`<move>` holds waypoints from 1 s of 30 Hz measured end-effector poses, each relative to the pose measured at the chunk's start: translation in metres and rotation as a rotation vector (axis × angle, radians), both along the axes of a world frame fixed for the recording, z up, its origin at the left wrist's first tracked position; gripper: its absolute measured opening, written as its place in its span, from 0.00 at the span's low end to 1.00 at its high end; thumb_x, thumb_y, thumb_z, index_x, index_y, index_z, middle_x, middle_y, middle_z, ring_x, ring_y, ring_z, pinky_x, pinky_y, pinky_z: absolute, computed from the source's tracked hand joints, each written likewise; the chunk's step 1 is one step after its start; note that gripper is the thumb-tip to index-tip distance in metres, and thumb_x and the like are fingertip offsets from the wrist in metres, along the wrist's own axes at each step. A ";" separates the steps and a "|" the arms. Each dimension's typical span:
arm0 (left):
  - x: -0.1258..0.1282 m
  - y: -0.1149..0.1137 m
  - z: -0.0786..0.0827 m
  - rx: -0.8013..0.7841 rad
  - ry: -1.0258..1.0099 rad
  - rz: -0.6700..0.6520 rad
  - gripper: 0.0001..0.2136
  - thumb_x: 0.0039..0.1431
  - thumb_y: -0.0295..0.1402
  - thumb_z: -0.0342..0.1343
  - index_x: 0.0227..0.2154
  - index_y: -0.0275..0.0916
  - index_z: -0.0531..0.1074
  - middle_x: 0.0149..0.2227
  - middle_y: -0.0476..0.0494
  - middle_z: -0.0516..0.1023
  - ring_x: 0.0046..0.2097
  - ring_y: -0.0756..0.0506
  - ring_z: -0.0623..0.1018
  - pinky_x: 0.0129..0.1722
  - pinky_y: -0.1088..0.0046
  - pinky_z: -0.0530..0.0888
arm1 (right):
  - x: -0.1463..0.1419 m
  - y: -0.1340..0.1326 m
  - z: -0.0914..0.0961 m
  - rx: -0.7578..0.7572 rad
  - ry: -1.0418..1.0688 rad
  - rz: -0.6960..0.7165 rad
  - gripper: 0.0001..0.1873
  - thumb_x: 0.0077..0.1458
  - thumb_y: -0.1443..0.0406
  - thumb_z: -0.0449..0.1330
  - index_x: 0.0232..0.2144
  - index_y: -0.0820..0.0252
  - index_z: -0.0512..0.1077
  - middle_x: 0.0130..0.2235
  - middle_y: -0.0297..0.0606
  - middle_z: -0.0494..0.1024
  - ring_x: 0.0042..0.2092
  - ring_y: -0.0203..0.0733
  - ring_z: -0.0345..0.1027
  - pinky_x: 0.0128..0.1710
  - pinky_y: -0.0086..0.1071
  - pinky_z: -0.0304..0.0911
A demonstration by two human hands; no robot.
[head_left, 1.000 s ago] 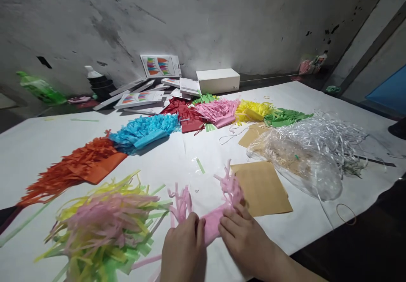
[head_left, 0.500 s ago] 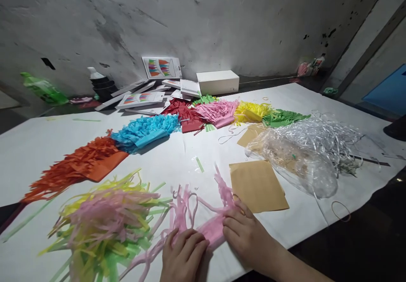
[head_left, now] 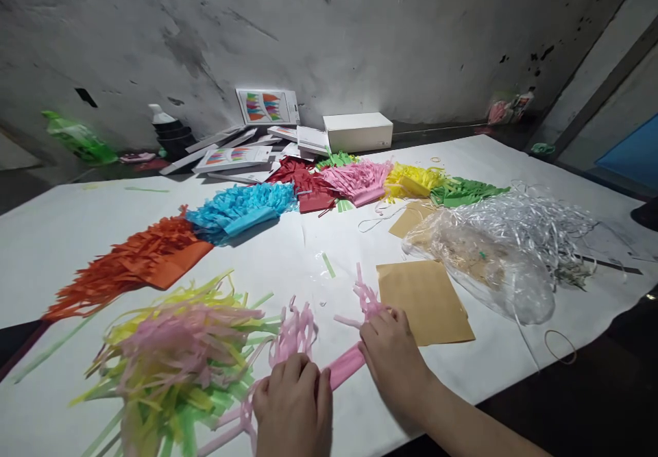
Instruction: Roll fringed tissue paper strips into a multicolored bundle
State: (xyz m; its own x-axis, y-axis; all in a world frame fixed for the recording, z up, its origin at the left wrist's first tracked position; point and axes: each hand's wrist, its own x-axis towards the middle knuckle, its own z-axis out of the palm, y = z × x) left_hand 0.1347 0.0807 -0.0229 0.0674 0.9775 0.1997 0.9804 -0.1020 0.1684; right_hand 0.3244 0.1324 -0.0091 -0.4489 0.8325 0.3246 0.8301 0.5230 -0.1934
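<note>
A pink fringed tissue-paper piece (head_left: 343, 366) lies on the white sheet (head_left: 288, 258) at the near edge, its middle rolled into a narrow band. My left hand (head_left: 294, 405) is closed over the band's left end, beside the fringe (head_left: 293, 330) that fans up there. My right hand (head_left: 391, 361) presses down with curled fingers on the right end, where more pink fringe (head_left: 364, 301) sticks up. A heap of pink, yellow and green fringed paper (head_left: 175, 357) lies just left of my left hand.
Brown paper squares (head_left: 424, 299) lie right of my right hand. A clear bag with silver shreds (head_left: 493, 251) sits further right. Orange (head_left: 138, 262), blue (head_left: 241, 207), red, pink, yellow and green fringe stacks arc across the sheet. A white box (head_left: 357, 131) and printed cards stand by the wall.
The pink piece has been rolled tighter into a thin band. Both hands shifted slightly, the right one moving up onto the right fringe end.
</note>
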 end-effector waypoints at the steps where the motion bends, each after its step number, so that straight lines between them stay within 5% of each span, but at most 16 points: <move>1: -0.001 0.001 0.000 -0.016 -0.002 -0.003 0.13 0.66 0.34 0.48 0.27 0.43 0.73 0.34 0.44 0.77 0.40 0.38 0.77 0.42 0.55 0.63 | 0.001 -0.001 0.002 0.009 0.019 0.031 0.07 0.58 0.75 0.59 0.33 0.60 0.70 0.37 0.41 0.75 0.44 0.49 0.66 0.54 0.49 0.53; 5: 0.000 0.001 0.001 0.005 -0.011 -0.008 0.13 0.67 0.34 0.48 0.27 0.42 0.73 0.33 0.44 0.77 0.39 0.39 0.77 0.42 0.55 0.64 | 0.006 -0.006 -0.003 0.120 0.009 0.360 0.06 0.60 0.73 0.58 0.33 0.59 0.70 0.36 0.37 0.74 0.42 0.45 0.64 0.59 0.46 0.51; 7: 0.000 -0.001 0.001 0.092 -0.039 -0.008 0.09 0.66 0.35 0.50 0.31 0.42 0.73 0.37 0.41 0.78 0.40 0.38 0.76 0.44 0.54 0.65 | 0.006 -0.007 -0.011 0.198 -0.037 0.414 0.11 0.61 0.75 0.55 0.29 0.59 0.69 0.30 0.35 0.70 0.36 0.43 0.62 0.57 0.44 0.53; 11: -0.003 -0.006 -0.005 0.337 -0.104 -0.151 0.09 0.61 0.33 0.58 0.44 0.43 0.74 0.50 0.34 0.77 0.52 0.33 0.73 0.57 0.43 0.60 | 0.005 -0.009 -0.018 0.207 0.022 0.347 0.12 0.59 0.75 0.55 0.25 0.59 0.66 0.28 0.35 0.69 0.33 0.42 0.60 0.51 0.42 0.56; 16: -0.010 -0.007 -0.012 0.324 -0.122 -0.398 0.11 0.59 0.25 0.59 0.40 0.50 0.76 0.43 0.48 0.82 0.48 0.41 0.75 0.58 0.55 0.60 | 0.007 -0.018 -0.009 0.046 0.045 0.395 0.02 0.60 0.70 0.58 0.34 0.59 0.69 0.35 0.36 0.73 0.40 0.45 0.64 0.56 0.45 0.52; 21: -0.008 -0.013 -0.013 0.250 -0.280 -0.354 0.09 0.61 0.24 0.55 0.35 0.46 0.75 0.36 0.47 0.79 0.43 0.42 0.74 0.50 0.58 0.64 | 0.021 -0.019 -0.011 0.116 0.023 0.395 0.11 0.61 0.75 0.54 0.29 0.58 0.67 0.32 0.35 0.72 0.38 0.43 0.64 0.58 0.45 0.51; 25: -0.009 -0.020 -0.011 0.251 -0.305 -0.303 0.09 0.63 0.27 0.54 0.37 0.48 0.76 0.38 0.47 0.80 0.44 0.41 0.74 0.48 0.58 0.64 | 0.034 -0.019 -0.013 0.036 0.132 0.335 0.08 0.63 0.73 0.55 0.33 0.58 0.69 0.35 0.34 0.74 0.40 0.42 0.65 0.59 0.44 0.51; 30: -0.005 -0.021 -0.006 0.158 -0.223 -0.169 0.08 0.64 0.33 0.54 0.28 0.45 0.73 0.37 0.46 0.78 0.40 0.42 0.75 0.44 0.60 0.65 | 0.026 -0.022 -0.015 -0.013 0.183 0.171 0.07 0.62 0.71 0.58 0.31 0.58 0.67 0.35 0.34 0.73 0.43 0.44 0.66 0.62 0.49 0.47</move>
State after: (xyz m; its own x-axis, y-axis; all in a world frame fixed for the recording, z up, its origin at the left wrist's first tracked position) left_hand 0.1302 0.0602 -0.0293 0.1639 0.9119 0.3764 0.8882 -0.3024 0.3459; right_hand 0.3508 0.1101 -0.0242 -0.5182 0.7542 0.4033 0.6805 0.6492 -0.3397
